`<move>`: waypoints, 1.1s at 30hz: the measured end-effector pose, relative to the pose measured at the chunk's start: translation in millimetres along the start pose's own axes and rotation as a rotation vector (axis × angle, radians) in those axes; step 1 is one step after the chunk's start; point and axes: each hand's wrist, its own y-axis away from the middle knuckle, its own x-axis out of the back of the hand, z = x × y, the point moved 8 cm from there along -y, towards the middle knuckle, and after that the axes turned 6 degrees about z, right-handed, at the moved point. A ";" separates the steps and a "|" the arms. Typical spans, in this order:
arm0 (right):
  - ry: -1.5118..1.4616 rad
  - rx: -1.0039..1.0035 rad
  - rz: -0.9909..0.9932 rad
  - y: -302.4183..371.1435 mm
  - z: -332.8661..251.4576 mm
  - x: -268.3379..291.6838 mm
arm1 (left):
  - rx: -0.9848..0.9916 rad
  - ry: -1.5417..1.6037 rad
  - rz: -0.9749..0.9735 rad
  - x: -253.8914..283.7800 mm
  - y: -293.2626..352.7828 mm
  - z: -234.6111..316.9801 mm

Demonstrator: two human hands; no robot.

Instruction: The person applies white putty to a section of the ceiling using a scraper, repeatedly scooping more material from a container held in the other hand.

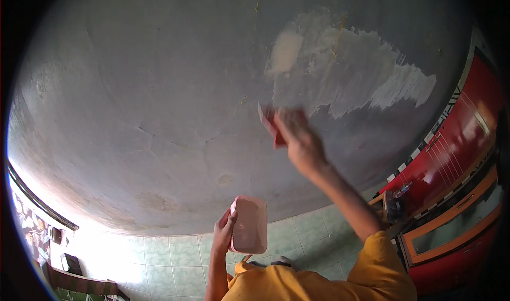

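Observation:
My left hand [223, 229] grips a pink rectangular plastic tub [263, 210] by its left side, thumb over the rim. A smear of pale material shows inside the tub. My right hand [305, 146], blurred by motion, is closed around a red scraper [269, 121] with a pale edge. The scraper is at the grey wall [138, 78], below and left of a whitish, ragged-edged coated patch [372, 72]; whether it touches the wall I cannot tell. A cream-coloured spot [287, 51] lies at the patch's left end.
Yellow marks [340, 32] and fine cracks [146, 131] show on the wall. Green tiles [186, 252] cover the floor below. At the right stand a red panel [451, 136] and an orange-framed glass cabinet [451, 213]. A wooden furniture edge [82, 282] is at lower left.

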 end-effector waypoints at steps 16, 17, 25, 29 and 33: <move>-0.036 -0.065 0.099 -79.2 7.0 54.4 | 0.001 -0.041 0.004 9.3 2.5 -2.6; 0.023 -0.075 0.149 -110.7 15.0 80.6 | 0.015 -0.038 -0.007 4.2 2.1 -4.1; 0.089 0.037 -0.073 27.3 -18.7 -38.9 | 0.002 -0.007 0.004 -1.6 7.9 -4.6; -0.004 -0.040 -0.056 -34.0 -7.6 10.5 | 0.033 -0.019 -0.006 1.0 4.8 -6.6; 0.115 0.024 0.293 -163.3 20.3 110.0 | 0.040 -0.036 -0.042 -10.4 5.9 -2.7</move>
